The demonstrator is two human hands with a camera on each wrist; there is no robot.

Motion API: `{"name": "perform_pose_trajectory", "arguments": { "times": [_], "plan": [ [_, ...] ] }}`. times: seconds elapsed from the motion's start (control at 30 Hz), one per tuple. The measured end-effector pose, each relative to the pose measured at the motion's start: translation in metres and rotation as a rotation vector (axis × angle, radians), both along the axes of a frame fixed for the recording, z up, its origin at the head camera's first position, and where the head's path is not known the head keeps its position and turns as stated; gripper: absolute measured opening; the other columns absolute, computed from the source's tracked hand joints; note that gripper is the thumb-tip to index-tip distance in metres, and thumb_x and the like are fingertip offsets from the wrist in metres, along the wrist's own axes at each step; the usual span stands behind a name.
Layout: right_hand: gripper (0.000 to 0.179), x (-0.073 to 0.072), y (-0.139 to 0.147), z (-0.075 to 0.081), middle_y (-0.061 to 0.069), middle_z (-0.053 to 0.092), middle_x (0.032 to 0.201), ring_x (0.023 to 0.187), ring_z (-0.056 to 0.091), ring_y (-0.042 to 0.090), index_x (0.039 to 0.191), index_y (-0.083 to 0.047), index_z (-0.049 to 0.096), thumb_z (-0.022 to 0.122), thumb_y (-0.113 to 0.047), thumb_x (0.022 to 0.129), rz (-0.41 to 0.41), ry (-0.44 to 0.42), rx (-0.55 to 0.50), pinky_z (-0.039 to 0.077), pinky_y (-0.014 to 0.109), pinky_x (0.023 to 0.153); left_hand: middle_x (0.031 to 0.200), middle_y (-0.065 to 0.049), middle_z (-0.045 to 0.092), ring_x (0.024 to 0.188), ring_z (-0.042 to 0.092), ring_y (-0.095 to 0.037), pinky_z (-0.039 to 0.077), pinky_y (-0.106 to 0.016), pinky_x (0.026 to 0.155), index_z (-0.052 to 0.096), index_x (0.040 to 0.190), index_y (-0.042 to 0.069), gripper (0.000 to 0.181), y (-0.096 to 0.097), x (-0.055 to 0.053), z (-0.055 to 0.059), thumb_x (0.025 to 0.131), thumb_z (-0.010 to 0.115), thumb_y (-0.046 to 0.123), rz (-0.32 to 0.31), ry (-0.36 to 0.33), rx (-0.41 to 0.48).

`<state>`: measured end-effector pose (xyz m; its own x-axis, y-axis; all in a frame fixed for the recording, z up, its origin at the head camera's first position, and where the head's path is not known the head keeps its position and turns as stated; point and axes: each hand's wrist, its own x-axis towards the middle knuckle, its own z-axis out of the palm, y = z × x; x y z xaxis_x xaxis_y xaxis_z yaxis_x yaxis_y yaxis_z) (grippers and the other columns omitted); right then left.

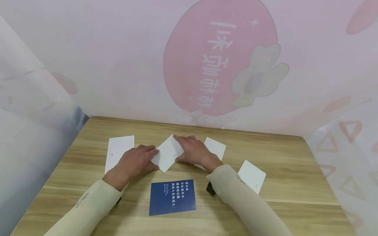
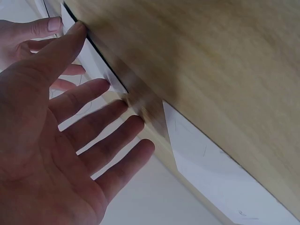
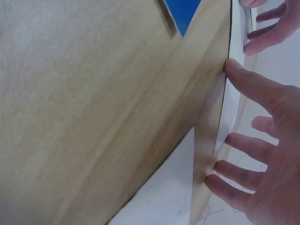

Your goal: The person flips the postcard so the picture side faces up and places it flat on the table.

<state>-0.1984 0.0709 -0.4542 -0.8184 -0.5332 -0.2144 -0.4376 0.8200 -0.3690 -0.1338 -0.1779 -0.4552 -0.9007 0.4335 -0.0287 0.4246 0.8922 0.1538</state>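
A white card [image 1: 166, 155] lies turned at an angle on the wooden table between both hands, a tiny mark near its right side. My left hand [image 1: 133, 164] touches its left edge with thumb and fingertips; in the left wrist view the fingers [image 2: 105, 145] are fairly straight and spread. At the card's right side is my right hand [image 1: 193, 150], its index fingertip by the far corner and thumb at the near right edge. Its fingers [image 3: 243, 176] are extended in the right wrist view. Nearer the body lies a blue card [image 1: 172, 196] with white writing.
Another white card [image 1: 120, 147] lies at the left, partly behind the left hand. A further white card [image 1: 215, 147] is partly covered by the right hand, and one more white card [image 1: 254, 175] sits beside the right sleeve. A printed cloth [image 1: 124, 65] hangs behind the table.
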Motion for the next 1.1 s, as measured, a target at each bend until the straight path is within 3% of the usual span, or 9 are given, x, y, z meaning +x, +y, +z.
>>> {"name": "perform_pose_trajectory", "arguments": {
  "times": [0.33, 0.57, 1.1],
  "plan": [
    [0.100, 0.0011, -0.0011, -0.0005, 0.006, 0.051, 0.168, 0.152, 0.048, 0.038, 0.174, -0.028, 0.029, 0.088, -0.034, 0.093, 0.000, -0.017, -0.057, 0.046, 0.060, 0.119, 0.146, -0.019, 0.070, 0.131, 0.070, -0.042, 0.062, -0.059, 0.101, 0.070, 0.140, 0.004, 0.057, -0.0010, 0.0017, -0.0033, 0.095, 0.086, 0.035, -0.036, 0.005, 0.014],
    [0.092, 0.0017, 0.0011, -0.0023, 0.002, 0.048, 0.171, 0.155, 0.047, 0.036, 0.174, -0.030, 0.030, 0.082, -0.040, 0.099, 0.017, 0.026, 0.000, 0.045, 0.057, 0.122, 0.142, -0.020, 0.072, 0.127, 0.072, -0.042, 0.062, -0.057, 0.100, 0.070, 0.139, 0.003, 0.055, -0.0022, -0.0002, -0.0043, 0.097, 0.085, 0.035, -0.073, 0.037, 0.009],
    [0.100, 0.0026, 0.0079, -0.0037, 0.003, 0.048, 0.171, 0.155, 0.047, 0.035, 0.173, -0.028, 0.031, 0.085, -0.054, 0.093, 0.110, 0.087, 0.054, 0.045, 0.055, 0.123, 0.142, -0.017, 0.073, 0.128, 0.072, -0.040, 0.062, -0.057, 0.100, 0.072, 0.136, 0.008, 0.046, -0.0084, 0.0003, -0.0080, 0.102, 0.078, 0.038, -0.102, 0.045, 0.023]
  ]
}}
